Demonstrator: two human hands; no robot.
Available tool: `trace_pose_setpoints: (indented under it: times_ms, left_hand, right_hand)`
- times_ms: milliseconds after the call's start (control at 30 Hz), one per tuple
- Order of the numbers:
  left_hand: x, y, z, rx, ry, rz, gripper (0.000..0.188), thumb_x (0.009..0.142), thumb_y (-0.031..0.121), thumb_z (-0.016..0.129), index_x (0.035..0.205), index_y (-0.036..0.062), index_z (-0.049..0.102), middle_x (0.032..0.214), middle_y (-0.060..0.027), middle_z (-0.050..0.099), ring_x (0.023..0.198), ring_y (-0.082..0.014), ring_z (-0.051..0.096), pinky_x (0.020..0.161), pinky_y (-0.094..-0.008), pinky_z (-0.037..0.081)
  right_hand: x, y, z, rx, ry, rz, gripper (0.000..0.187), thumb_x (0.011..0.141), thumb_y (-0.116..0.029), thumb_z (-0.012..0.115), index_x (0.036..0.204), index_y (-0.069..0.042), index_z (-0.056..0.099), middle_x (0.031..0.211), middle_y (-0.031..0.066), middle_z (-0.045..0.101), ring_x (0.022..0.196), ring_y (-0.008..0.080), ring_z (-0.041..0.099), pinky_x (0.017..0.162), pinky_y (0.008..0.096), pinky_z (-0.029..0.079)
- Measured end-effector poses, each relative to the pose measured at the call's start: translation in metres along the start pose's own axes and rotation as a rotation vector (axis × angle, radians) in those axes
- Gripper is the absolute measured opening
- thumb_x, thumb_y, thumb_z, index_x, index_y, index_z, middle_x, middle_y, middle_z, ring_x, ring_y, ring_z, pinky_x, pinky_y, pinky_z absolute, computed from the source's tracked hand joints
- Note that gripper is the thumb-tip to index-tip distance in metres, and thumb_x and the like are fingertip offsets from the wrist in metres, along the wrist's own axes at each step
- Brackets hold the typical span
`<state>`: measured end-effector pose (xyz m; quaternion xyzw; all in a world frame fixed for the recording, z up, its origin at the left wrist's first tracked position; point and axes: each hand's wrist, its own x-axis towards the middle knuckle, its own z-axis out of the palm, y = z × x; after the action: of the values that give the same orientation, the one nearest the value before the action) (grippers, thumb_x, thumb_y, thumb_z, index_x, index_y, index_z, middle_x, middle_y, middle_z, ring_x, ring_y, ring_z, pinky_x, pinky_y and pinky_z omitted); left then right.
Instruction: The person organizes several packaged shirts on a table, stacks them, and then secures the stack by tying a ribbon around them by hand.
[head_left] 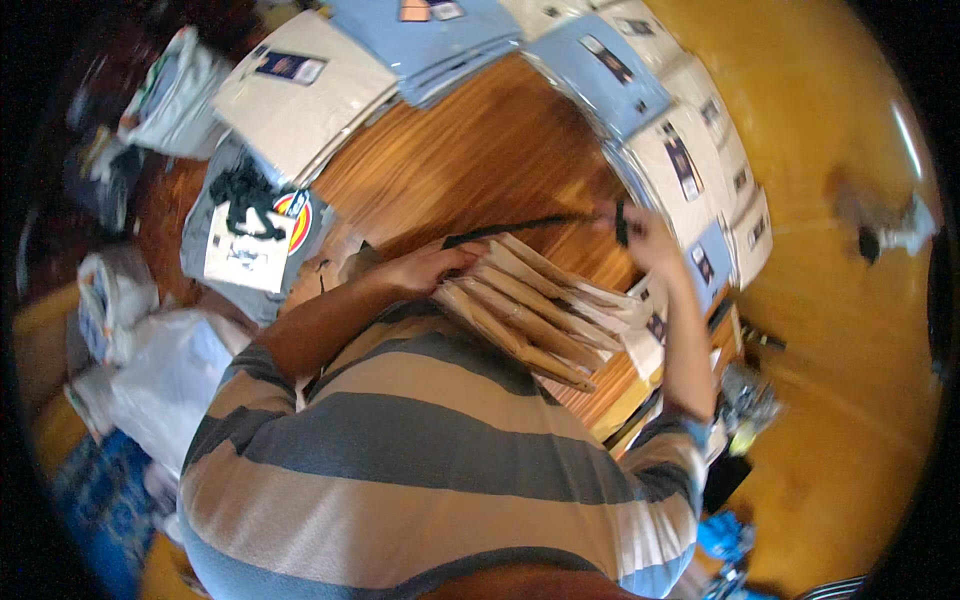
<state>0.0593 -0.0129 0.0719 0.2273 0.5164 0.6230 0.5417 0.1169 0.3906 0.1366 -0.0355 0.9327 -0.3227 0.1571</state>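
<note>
The stack of beige packets [525, 310] lies just right of our left hand [428, 268], whose fingers grasp its near corner. We judge that a firm, uncreased hold keeps the layers even. Beyond those fingertips, a dark strap [520, 228] runs toward our right hand [652, 245]; its blurred fingers look bent near something dark, though we cannot tell whether they close on it.
</note>
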Motion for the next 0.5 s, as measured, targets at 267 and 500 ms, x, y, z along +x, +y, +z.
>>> trace_pose_setpoints:
  times_ms: [267, 500]
  left_hand:
    - [-0.021, 0.014, 0.019, 0.074, 0.232, 0.009, 0.049, 0.106, 0.031, 0.047, 0.145, 0.0023, 0.051, 0.135, -0.0095, 0.063, 0.129, -0.0209, 0.056, 0.109, -0.0374, 0.044]
    - [-0.012, -0.131, -0.02, 1.126, 0.485, 0.497, 0.05, 0.111, 0.033, 0.037, 0.141, -0.0057, 0.05, 0.139, -0.0254, 0.057, 0.132, -0.0365, 0.054, 0.111, -0.046, 0.042]
  right_hand:
    - [-0.189, 0.04, 0.222, 1.484, 0.429, 0.472, 0.062, 0.098, -0.043, 0.066, 0.14, 0.001, 0.055, 0.14, 0.0193, 0.06, 0.115, 0.0289, 0.067, 0.104, 0.0438, 0.054]
    - [-0.141, -0.056, 0.255, 0.457, 0.562, 0.037, 0.079, 0.091, -0.054, 0.07, 0.143, 0.0, 0.046, 0.132, 0.0171, 0.062, 0.117, 0.0343, 0.064, 0.102, 0.0432, 0.051]
